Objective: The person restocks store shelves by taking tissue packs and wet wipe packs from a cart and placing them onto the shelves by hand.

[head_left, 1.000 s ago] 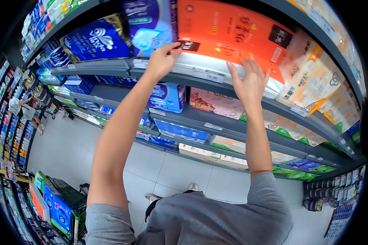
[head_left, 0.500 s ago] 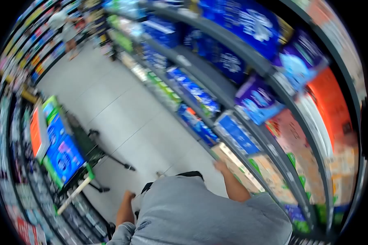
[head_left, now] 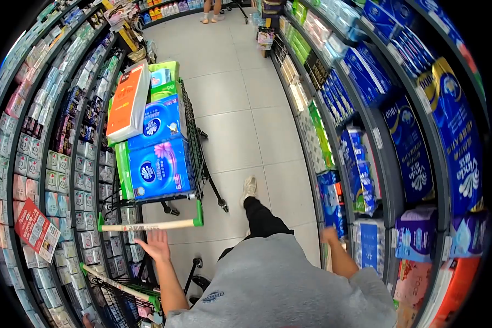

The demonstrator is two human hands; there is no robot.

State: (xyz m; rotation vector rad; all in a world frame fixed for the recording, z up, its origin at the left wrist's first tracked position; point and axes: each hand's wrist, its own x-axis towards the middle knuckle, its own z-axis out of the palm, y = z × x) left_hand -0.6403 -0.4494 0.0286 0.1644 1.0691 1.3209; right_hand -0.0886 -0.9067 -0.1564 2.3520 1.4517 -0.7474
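Observation:
My left hand [head_left: 156, 246] is open, palm up and fingers apart, just below the pale handle [head_left: 150, 226] of a shopping cart; whether the fingertips touch it I cannot tell. On top of the cart [head_left: 194, 147] lie two blue Vinda tissue packs [head_left: 161, 169], green packs [head_left: 167, 87] and an orange-and-white pack [head_left: 128, 101]. My right hand [head_left: 329, 236] hangs at my right side near the lower shelf, slightly blurred. Its fingers look curled in, with nothing visible in them.
A second cart [head_left: 120, 284] stands at my lower left. Shelves of small packs [head_left: 54, 180] line the left, with a red-and-white sign [head_left: 37, 230]. Blue tissue packs [head_left: 413, 147] fill the right shelves. A person's legs [head_left: 212, 10] show at the aisle's far end.
My view has turned to line up with the aisle. The loaded cart now appears closer and more central. My left hand has come forward from my side and opened near its handle.

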